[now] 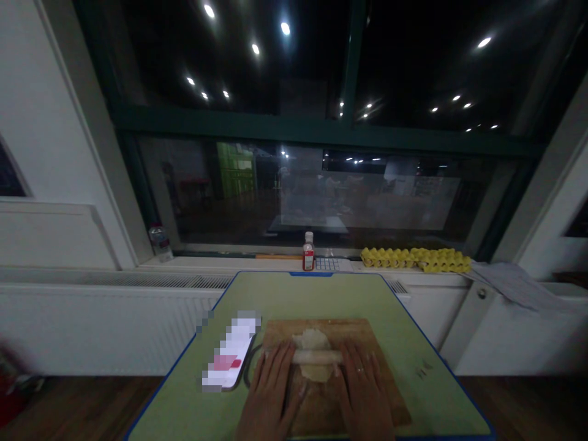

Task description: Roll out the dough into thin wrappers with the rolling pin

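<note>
A pale rolling pin (pixel 316 357) lies crosswise over a flattened piece of dough (pixel 316 372), part of which shows on either side of it. My left hand (pixel 271 386) rests on the pin's left end, fingers stretched forward over it and thumb apart. On the right end lies my right hand (pixel 364 386), its fingers also straight and spread, with a ring on one. Both hands cover the pin's ends. Beneath everything is a wooden cutting board (pixel 386 392) on a green-topped table (pixel 427 404) with a blue edge.
Left of the board lies a phone (pixel 234 355) with a lit, partly blurred screen. Along the windowsill stand a small red-labelled bottle (pixel 309 252), a clear plastic bottle (pixel 160 242) and yellow egg cartons (pixel 416 260). A grey cloth (pixel 519 285) hangs at the right, and a radiator (pixel 105 324) is at the left.
</note>
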Demonstrator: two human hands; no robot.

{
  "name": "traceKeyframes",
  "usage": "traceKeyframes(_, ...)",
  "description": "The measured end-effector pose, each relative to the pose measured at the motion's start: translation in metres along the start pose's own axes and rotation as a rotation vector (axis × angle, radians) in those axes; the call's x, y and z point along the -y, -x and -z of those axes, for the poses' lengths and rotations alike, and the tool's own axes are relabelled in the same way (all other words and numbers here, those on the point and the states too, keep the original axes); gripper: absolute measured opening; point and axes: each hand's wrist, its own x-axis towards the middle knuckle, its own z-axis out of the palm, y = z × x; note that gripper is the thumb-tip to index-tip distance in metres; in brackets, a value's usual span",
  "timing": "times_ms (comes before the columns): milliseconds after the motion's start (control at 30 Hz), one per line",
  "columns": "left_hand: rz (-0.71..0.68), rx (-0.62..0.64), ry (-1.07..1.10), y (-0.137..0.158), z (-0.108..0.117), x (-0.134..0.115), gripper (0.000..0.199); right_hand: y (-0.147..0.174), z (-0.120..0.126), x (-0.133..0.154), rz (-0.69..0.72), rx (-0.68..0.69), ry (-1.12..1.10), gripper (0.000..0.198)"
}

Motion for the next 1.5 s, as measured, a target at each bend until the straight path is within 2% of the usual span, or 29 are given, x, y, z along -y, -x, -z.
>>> traceKeyframes(100, -0.049, 0.006, -0.034, 0.014, 0.008, -0.002, 0.077, 0.015, 0.002, 0.000, 0.026, -0.067, -0.001, 0.054)
traceKeyframes(233, -0.050, 0.018, -0.038, 0.016, 0.014, -0.005, 0.076, 0.018, 0.004, -0.001, 0.025, -0.061, -0.003, 0.057)
traceKeyframes(400, 0.019, 0.038, 0.015, -0.005, 0.004, -0.001, 0.068, -0.004, 0.005, -0.001, 0.006, 0.017, 0.011, 0.048)
traceKeyframes(533, 0.066, 0.102, 0.051, -0.027, -0.010, 0.007, 0.055, -0.025, -0.003, -0.003, -0.041, 0.088, -0.015, 0.039)
traceKeyframes(667, 0.099, 0.096, 0.075, -0.035, -0.011, 0.005, 0.049, -0.032, -0.009, -0.003, -0.047, 0.074, -0.018, 0.036)
traceKeyframes(867, 0.060, 0.053, 0.079, -0.014, 0.007, -0.001, 0.044, -0.011, 0.001, -0.003, 0.006, 0.014, -0.004, 0.043)
traceKeyframes(1000, -0.011, 0.009, 0.050, 0.003, 0.013, -0.001, 0.058, 0.003, 0.007, -0.004, 0.036, -0.040, -0.004, 0.047)
traceKeyframes(1133, -0.015, 0.014, 0.039, 0.008, 0.009, -0.001, 0.066, 0.005, 0.009, -0.005, 0.051, -0.043, 0.002, 0.049)
traceKeyframes(1333, 0.058, 0.033, 0.072, -0.017, -0.003, 0.003, 0.051, -0.016, 0.001, -0.005, -0.010, 0.018, 0.016, 0.042)
traceKeyframes(1500, 0.097, 0.072, 0.115, -0.039, -0.009, 0.008, 0.045, -0.032, -0.008, -0.006, -0.045, 0.063, -0.008, 0.039)
